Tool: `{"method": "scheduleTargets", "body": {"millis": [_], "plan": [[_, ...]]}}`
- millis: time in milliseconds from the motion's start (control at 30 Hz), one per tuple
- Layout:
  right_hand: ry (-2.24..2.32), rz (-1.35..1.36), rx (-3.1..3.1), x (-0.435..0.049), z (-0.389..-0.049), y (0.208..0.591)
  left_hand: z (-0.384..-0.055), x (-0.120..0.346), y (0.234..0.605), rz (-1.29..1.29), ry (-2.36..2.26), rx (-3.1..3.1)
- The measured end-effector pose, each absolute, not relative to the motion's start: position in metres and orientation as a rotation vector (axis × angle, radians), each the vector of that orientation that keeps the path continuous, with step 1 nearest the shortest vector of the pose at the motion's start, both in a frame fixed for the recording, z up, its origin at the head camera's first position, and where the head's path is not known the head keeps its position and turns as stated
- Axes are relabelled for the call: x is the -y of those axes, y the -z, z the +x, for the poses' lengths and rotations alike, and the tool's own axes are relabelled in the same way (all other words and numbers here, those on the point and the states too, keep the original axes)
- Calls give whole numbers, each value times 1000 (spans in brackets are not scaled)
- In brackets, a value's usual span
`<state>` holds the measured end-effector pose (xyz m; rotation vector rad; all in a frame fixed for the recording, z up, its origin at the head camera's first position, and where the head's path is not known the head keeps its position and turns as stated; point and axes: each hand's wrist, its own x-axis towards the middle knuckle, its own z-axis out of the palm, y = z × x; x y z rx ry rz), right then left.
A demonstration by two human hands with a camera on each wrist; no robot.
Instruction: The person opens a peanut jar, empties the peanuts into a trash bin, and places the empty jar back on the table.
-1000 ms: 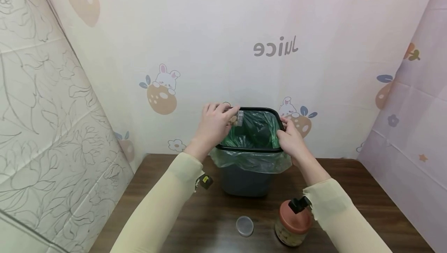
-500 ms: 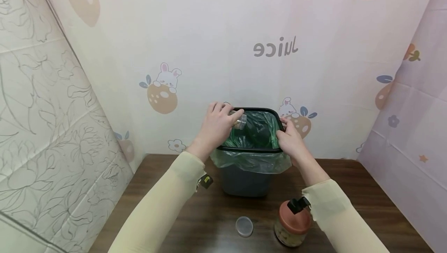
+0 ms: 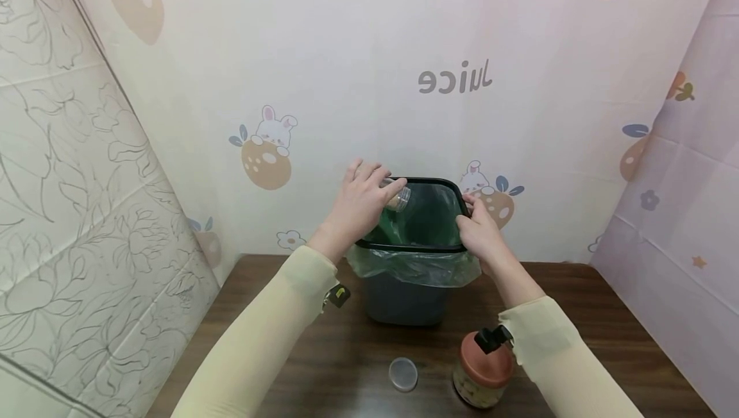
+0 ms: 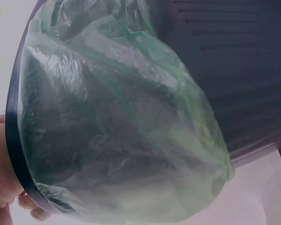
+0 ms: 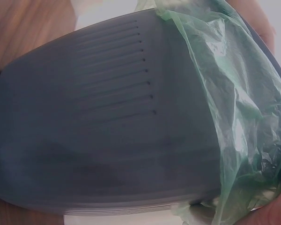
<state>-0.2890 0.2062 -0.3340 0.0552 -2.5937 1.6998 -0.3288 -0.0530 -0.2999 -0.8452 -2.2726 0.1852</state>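
Observation:
A dark grey trash can with a black rim stands on the table, lined with a thin green trash bag folded over its edge. My left hand holds a small clear jar over the left part of the opening, tilted with its mouth toward the inside. Pale bits show through the jar's wall. On the right side, my right hand grips the rim. Both wrist views show mostly the can's outer wall and the bag's overhang.
A clear round lid lies on the wooden table in front of the can. Right of it, under the right forearm, stands a jar with a reddish lid and pale pieces inside. A printed curtain hangs close behind.
My left hand has shifted slightly right with the clear jar, which now tips further down into the can. The bag inside looks smoother and spread out. My right hand stays on the rim.

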Motion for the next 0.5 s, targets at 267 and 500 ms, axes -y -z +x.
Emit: {"method": "scheduleTargets", "body": {"millis": [267,500], "plan": [[-1730,64,2577,-206,-291,335,-330,54,300,-852,-217,2278],[-1726,67,2583,-206,-290,335,-330,55,300,-853,-218,2279]]}}
